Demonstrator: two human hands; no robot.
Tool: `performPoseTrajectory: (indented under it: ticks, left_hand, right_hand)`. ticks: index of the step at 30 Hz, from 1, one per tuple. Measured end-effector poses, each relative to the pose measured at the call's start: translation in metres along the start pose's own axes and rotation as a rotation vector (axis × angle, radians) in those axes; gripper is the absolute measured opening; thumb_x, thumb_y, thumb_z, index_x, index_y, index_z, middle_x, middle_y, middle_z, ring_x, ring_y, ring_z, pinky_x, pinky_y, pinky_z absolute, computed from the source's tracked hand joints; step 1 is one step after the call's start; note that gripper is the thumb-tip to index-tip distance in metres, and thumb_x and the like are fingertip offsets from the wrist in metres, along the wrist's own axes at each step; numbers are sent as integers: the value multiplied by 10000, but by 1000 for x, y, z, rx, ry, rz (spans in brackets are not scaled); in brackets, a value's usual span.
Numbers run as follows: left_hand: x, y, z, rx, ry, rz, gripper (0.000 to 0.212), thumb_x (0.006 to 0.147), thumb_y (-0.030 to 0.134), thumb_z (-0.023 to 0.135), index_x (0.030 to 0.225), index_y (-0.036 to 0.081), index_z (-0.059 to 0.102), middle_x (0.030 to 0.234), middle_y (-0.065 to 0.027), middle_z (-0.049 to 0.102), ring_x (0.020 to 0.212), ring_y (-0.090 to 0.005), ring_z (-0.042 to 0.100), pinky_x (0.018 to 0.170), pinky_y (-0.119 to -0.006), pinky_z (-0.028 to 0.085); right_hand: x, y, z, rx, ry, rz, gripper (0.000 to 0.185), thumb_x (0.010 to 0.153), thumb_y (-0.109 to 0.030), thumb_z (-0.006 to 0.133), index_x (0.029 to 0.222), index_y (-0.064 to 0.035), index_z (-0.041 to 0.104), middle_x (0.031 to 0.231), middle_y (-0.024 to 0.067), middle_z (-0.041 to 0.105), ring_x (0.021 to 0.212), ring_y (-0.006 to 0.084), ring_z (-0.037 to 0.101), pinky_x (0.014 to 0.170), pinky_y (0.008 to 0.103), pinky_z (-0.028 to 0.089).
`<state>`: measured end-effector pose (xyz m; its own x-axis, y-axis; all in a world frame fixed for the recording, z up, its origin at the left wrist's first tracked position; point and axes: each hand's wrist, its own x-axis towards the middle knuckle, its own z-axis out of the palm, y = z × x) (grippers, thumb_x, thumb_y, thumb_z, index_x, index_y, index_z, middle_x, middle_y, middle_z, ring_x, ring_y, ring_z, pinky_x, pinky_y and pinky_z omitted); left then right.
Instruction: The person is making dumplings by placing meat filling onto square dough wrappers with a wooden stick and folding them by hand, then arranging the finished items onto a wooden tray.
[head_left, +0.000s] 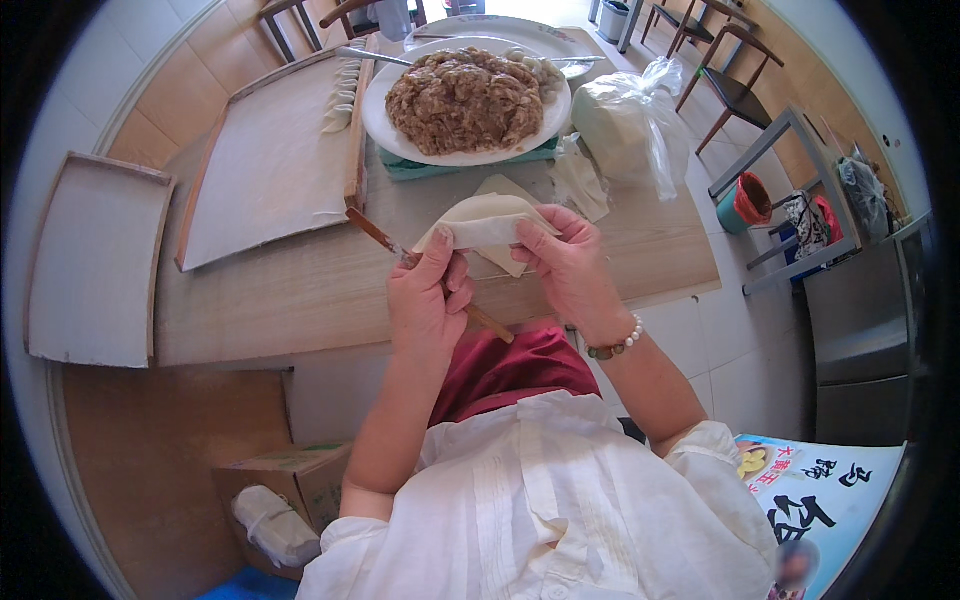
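Note:
A folded dough wrapper (484, 231) is stretched between my hands above the table. My left hand (427, 296) pinches its left end and also keeps a flat wooden stick (379, 234) against the palm, the stick slanting out both ways. At the wrapper's right end, the thumb and fingers of my right hand (576, 262) grip it. Under it, pale dough sheets (507, 259) lie on the wooden table, partly hidden. Just beyond, a white plate (375, 124) bears a mound of brown minced filling (465, 101). Folded dumplings (339, 112) line the right side of a floured wooden tray (270, 165).
A smaller tray (94, 262) sits at the table's left edge. Right of the plate stand a tied plastic bag (626, 124) and a crumpled piece of dough or wrapping (581, 180). A large patterned platter (517, 30) lies behind. Chairs (731, 82) stand on the far floor.

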<state>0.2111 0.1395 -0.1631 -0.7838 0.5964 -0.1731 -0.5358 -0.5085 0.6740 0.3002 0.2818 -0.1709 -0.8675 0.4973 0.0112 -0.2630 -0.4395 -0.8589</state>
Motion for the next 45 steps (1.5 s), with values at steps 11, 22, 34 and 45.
performPoseTrajectory:
  ticks: [11,22,34,45]
  left_hand:
    - [10,8,3,138,62,93,131,919,130,684,875,15,640,667,24,517,518,-42,410,396,-209,254]
    - [25,50,22,308,-62,-43,161,898,118,705,786,48,613,658,27,509,500,-33,386,391,-187,248]
    - [14,36,37,645,-173,165,135,884,123,733,900,0,681,636,36,559,453,-4,397,383,-189,260]
    - [31,47,22,441,-171,39,134,889,123,724,817,33,655,624,52,502,478,-12,362,393,-190,238]
  right_hand:
    - [-3,-1,7,-610,79,-256,130,944,-99,637,933,30,634,712,50,677,618,59,640,549,215,506]
    - [-4,-36,-8,-1116,-436,-881,368,889,133,417,1207,-31,503,1003,179,639,903,295,655,748,338,531]
    - [2,-23,28,-267,-97,-58,578,866,-132,759,1323,-20,423,1036,89,623,853,108,646,663,213,535]
    - [-5,-28,10,-345,-92,-93,447,866,-48,724,1250,-19,496,901,84,671,791,101,646,655,219,516]
